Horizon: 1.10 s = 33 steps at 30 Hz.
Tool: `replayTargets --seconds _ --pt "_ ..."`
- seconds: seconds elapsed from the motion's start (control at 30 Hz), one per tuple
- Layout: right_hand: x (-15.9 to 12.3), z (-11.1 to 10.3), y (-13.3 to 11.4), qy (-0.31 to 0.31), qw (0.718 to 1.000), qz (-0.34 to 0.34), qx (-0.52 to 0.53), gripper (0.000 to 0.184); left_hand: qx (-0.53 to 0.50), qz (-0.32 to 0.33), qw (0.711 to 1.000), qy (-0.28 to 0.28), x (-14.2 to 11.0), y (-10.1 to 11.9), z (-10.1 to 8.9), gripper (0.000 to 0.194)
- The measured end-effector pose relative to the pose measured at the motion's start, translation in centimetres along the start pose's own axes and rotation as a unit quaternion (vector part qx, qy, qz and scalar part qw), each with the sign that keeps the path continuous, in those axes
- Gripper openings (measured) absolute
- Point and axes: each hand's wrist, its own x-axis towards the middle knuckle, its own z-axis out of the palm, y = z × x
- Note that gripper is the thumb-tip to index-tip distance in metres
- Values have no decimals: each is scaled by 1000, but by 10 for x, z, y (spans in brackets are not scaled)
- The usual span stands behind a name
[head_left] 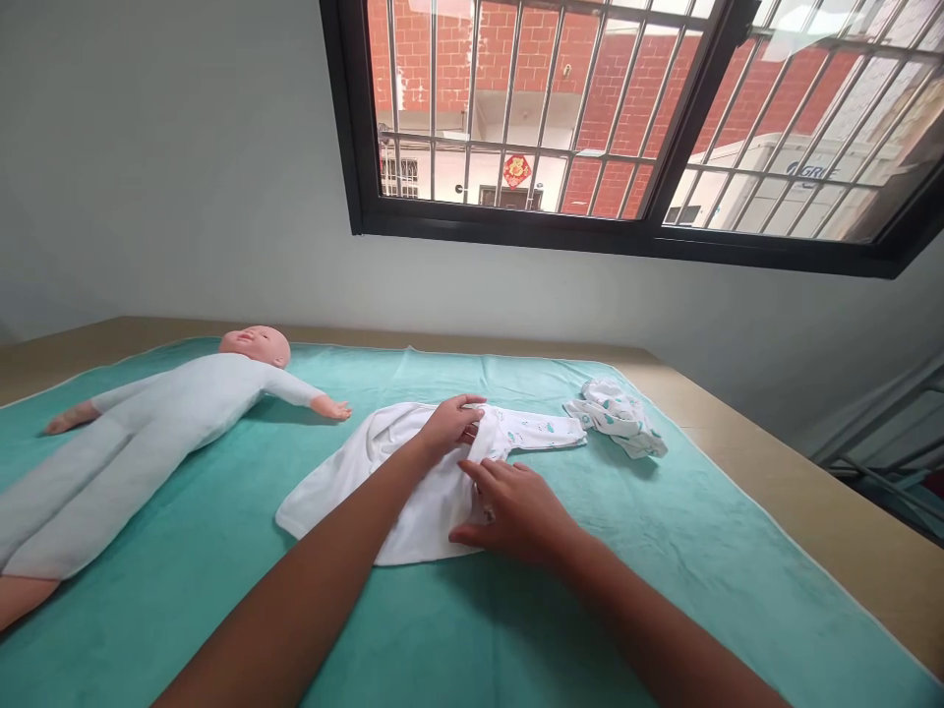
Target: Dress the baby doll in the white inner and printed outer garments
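Observation:
A white baby shirt (428, 521) lies spread in front of me, with one sleeve in a small teal print (544, 430) stretched out to the right. My left hand (448, 425) is at its upper middle, fingers tucked at a folded edge of the fabric and partly hidden by it. Lower and to the right, my right hand (520, 506) rests at the shirt's side edge. Its thumb and forefinger are spread apart over the cloth, while the other fingers are partly hidden.
A baby doll (184, 403) in a white cloth body lies on its back at the left. Beyond the sleeve sits a crumpled printed cloth (619, 418). A teal blanket (708, 551) covers the wooden table (833, 521). Behind it are a wall and a barred window (508, 221).

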Motion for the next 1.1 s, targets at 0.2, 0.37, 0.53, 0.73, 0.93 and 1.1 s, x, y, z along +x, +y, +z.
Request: replayTargets --seconds 0.2,0.37,0.53,0.73,0.93,1.1 --pt "0 0 5 -27 999 25 6 33 -144 0 985 -93 -9 8 -1 60" --pt "3 0 22 66 986 136 72 46 -252 -21 956 -147 -11 8 -4 74" --pt "4 -2 27 41 963 247 105 52 -216 -27 963 -158 -12 9 -5 74" --pt "8 16 4 18 970 241 27 41 -186 -3 965 -183 -12 8 1 90" --pt "9 6 34 -14 915 268 302 27 -147 16 979 -139 -7 0 9 83" --pt "-11 -31 88 -100 870 286 389 33 -88 21 985 -147 -8 1 11 55"
